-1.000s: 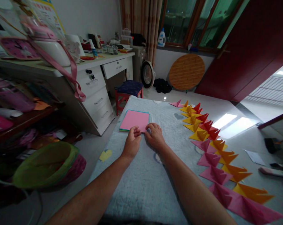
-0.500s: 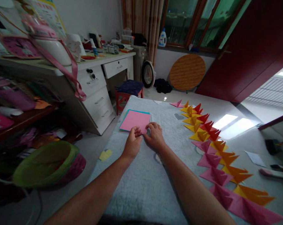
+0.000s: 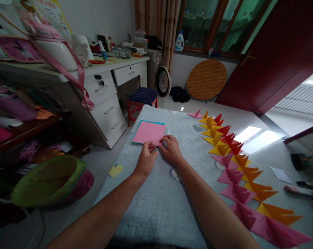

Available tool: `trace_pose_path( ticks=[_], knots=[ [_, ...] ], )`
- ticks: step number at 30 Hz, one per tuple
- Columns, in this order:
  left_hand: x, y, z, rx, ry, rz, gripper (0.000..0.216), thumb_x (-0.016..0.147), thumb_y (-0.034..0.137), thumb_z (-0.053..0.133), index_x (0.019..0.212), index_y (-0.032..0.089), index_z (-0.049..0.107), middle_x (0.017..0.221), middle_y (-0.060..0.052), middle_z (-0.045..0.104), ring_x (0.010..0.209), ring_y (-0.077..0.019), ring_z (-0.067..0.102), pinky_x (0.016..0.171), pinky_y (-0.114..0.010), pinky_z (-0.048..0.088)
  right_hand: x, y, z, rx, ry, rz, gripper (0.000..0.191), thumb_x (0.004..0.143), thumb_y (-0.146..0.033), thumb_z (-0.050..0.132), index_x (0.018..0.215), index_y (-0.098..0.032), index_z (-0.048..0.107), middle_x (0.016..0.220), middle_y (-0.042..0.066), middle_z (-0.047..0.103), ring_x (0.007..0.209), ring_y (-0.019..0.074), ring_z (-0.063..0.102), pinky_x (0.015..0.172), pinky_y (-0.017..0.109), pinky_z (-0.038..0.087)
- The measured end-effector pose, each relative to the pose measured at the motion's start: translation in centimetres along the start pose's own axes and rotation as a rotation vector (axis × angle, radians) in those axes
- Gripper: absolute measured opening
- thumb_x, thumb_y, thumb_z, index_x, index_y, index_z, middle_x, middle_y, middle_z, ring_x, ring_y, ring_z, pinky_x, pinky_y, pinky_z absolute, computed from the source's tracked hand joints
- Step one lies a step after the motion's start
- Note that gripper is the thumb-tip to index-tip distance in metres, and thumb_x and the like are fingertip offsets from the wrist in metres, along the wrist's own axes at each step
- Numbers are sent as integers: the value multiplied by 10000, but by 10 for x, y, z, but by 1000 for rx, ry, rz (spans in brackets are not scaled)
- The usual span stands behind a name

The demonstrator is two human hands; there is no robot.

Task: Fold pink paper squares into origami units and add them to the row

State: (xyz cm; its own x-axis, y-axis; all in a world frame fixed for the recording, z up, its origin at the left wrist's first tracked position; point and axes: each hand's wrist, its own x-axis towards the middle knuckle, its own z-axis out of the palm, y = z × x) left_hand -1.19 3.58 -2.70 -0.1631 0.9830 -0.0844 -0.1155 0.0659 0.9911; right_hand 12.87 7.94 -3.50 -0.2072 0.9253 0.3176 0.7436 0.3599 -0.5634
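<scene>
A small stack of square paper (image 3: 149,132) lies on the pale blue quilted surface (image 3: 159,200), pink sheet on top, a teal edge showing beneath. Both hands meet at its near edge. My left hand (image 3: 145,159) has its fingers curled, pinching the near edge of the pink sheet. My right hand (image 3: 172,149) is bent over the near right corner, fingertips pressed on the same sheet. Down the right side runs a long double row of folded paper triangles (image 3: 230,152) in pink, yellow, orange and red.
A white desk with drawers (image 3: 104,93) stands at left, cluttered on top. Below it are a red stool with a dark cushion (image 3: 142,100) and a green basket (image 3: 46,180). A round wooden tabletop (image 3: 206,79) leans on the far wall.
The top pink sheet has slid slightly askew on the stack under my fingers. Both hands stay at its near edge, barely shifted.
</scene>
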Motion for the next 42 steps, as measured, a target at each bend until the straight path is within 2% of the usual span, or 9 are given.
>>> trace_pose_path(
  ticks=[10,17,21,25,28,30,35,42],
  knots=[
    [0,2,1,2,-26,18,472,699,84,630,1143,189,511,1173,-103,597,1138,-218,610,1061,-436,443,5,9,4,111,58,-6,158,895,-170,553,903,-210,706,1063,80,665,1056,240,570,981,402,407],
    [-1,2,1,2,-40,0,474,693,81,632,1140,194,522,1173,-98,611,1117,-208,619,1057,-427,451,4,8,6,76,109,21,315,851,-133,546,1128,-205,677,1188,111,617,1133,261,535,997,417,405],
    [0,1,0,43,-52,19,457,701,82,622,1136,191,532,1192,-101,620,1100,-205,626,1035,-415,469,3,5,6,8,60,44,236,906,-211,561,1102,-220,692,1212,107,601,1164,266,512,1014,426,383],
    [3,3,-4,273,-94,168,353,756,108,587,1101,185,585,1122,-90,656,1027,-215,637,979,-417,497,4,0,3,-18,28,69,174,902,-216,590,1047,-213,686,1174,99,613,1146,260,513,1007,416,381],
    [7,7,-9,516,-65,383,325,750,84,575,1053,192,628,1098,-85,666,1080,-246,608,1030,-437,457,4,-1,1,-22,20,73,130,888,-210,608,995,-214,682,1148,92,618,1130,257,515,989,408,390],
    [9,8,-11,639,-35,466,332,731,65,582,1029,200,639,1109,-87,666,1128,-269,583,1070,-455,421,3,-2,1,-22,20,74,127,887,-205,603,990,-210,677,1142,94,620,1121,259,517,983,408,393],
    [12,1,-10,758,0,467,335,718,71,620,1012,231,634,1129,-81,654,1170,-296,553,1094,-486,386,3,-1,2,-56,32,66,267,879,-197,594,1140,-184,645,1217,127,603,1160,282,501,992,419,393],
    [10,0,-8,719,-3,470,352,725,64,616,1057,181,624,1157,-115,591,1200,-298,529,1110,-494,385,3,-3,1,-53,30,69,197,875,-212,587,1059,-192,651,1167,120,612,1132,285,508,987,429,396]
  ],
)
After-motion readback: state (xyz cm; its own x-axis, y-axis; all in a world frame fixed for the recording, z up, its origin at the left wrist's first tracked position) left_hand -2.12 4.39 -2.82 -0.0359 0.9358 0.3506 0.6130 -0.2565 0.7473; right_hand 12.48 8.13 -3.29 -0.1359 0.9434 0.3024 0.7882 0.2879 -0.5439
